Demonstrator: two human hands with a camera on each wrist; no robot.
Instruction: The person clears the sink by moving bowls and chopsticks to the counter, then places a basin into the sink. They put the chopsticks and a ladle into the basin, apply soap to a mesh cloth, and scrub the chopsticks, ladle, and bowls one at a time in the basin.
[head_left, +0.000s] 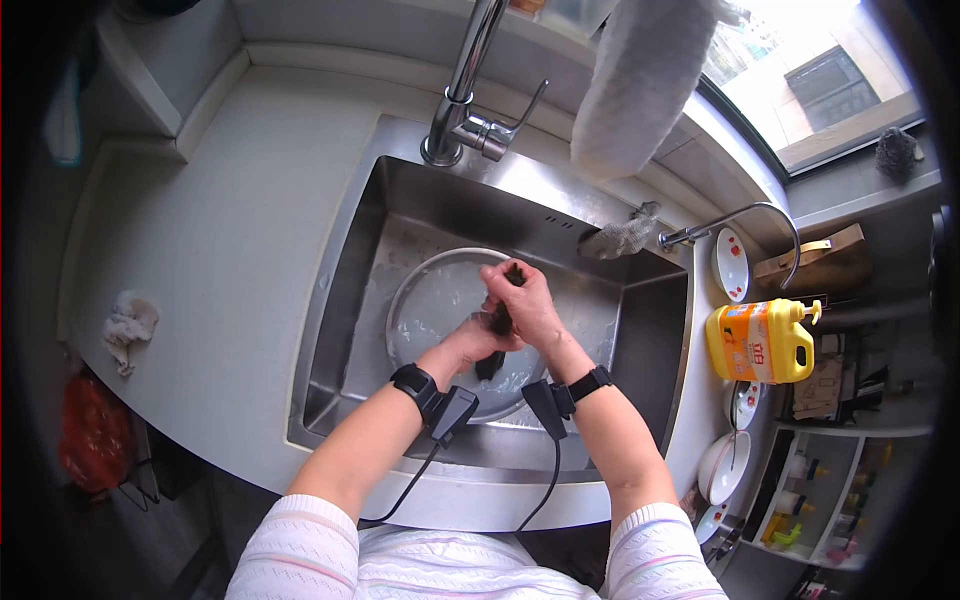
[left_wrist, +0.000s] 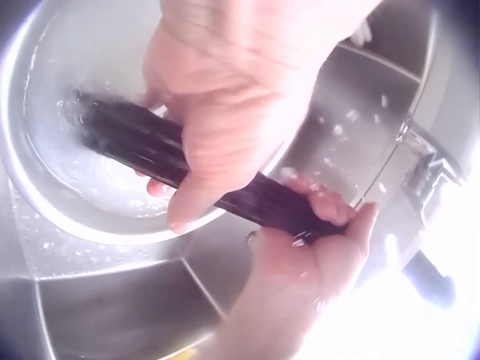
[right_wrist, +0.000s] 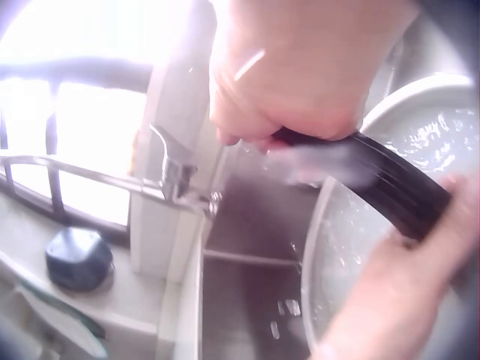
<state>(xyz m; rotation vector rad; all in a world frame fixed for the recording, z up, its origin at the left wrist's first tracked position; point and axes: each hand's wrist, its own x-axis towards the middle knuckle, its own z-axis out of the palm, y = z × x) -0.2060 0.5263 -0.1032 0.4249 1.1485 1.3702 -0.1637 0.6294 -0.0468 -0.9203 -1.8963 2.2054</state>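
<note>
White sleeves (head_left: 297, 552) are lying nearest, while the left hand (head_left: 476, 340) and right hand (head_left: 532, 308) are clamping their fingers round a dark bundle (head_left: 503, 318) over the basin (head_left: 460, 252) in the sink (head_left: 652, 340), apparently rinsing it, probably needing a squeeze next.

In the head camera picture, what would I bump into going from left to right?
Crumpled white cloth → long dark bundle → crumpled grey thing by the sink's edge → yellow pump bottle → dark fuzzy clump.
</note>
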